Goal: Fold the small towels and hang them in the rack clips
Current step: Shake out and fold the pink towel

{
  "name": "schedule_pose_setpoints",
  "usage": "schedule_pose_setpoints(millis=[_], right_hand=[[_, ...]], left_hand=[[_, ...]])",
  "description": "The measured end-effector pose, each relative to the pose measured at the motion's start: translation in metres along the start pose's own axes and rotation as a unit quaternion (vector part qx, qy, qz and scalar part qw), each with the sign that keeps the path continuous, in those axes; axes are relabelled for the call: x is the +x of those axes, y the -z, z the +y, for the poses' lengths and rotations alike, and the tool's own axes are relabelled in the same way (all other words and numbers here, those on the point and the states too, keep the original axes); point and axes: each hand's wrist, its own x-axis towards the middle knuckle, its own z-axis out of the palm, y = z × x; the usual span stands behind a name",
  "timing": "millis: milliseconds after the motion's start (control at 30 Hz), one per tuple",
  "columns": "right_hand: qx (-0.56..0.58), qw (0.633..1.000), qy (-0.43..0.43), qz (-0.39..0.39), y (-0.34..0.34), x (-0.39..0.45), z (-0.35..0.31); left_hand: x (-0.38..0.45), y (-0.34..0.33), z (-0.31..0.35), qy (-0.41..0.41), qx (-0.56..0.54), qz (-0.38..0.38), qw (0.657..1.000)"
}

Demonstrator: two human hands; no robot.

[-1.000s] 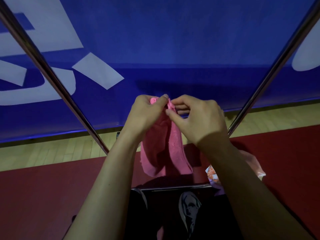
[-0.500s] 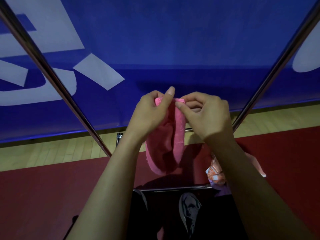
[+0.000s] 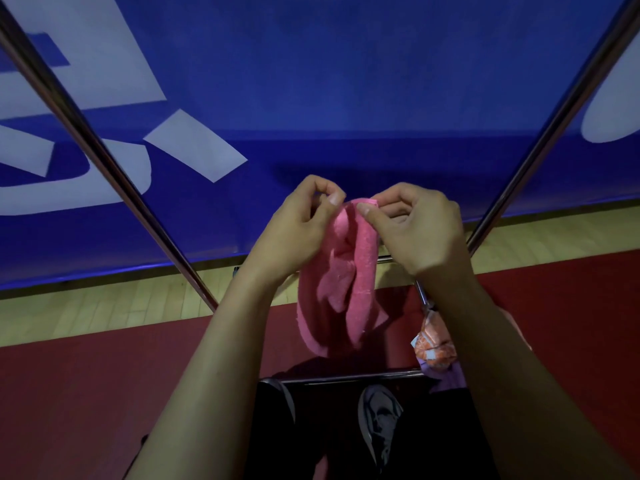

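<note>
Rising a little over the last second, the pink towel [image 3: 341, 271] now hangs higher between the two hands, and its lower part has gathered from a loose spread flap into a narrower doubled loop. I read that as the folding about done and the towel being brought up for clipping, though no clip shows anywhere in the head view, so how close the hanging step is cannot be told.

The right hand [image 3: 415, 230] pinches the towel's top edge, its thumb and forefinger closed on the cloth where it bends over. The left hand [image 3: 294, 230] has its thumb and forefinger tips [image 3: 334, 199] closed together just beside that same top edge, at the towel's left side; whether they grip cloth or only touch it is not clear from here.

From the pinch the towel drops freely, held in the air between the two slanting metal rack poles [image 3: 104, 161] and above the lower rack bar [image 3: 346, 377], touching neither. An orange patterned cloth [image 3: 433, 344] hangs near the right forearm, well below the pinch.
</note>
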Motion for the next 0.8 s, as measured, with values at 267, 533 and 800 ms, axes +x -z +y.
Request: schedule_pose_setpoints(millis=[267, 533, 800], right_hand=[[-0.013, 1.0, -0.013, 0.007, 0.005, 0.01, 0.016], [-0.08, 0.992, -0.031, 0.09, 0.032, 0.03, 0.042], [-0.131, 0.987, -0.063, 0.062, 0.043, 0.032, 0.067]], left_hand=[[0.005, 0.011, -0.007, 0.03, 0.044, 0.022, 0.998], [0.01, 0.047, -0.03, 0.061, 0.103, 0.131, 0.984], [0.009, 0.052, -0.043, 0.103, 0.159, 0.18, 0.965]])
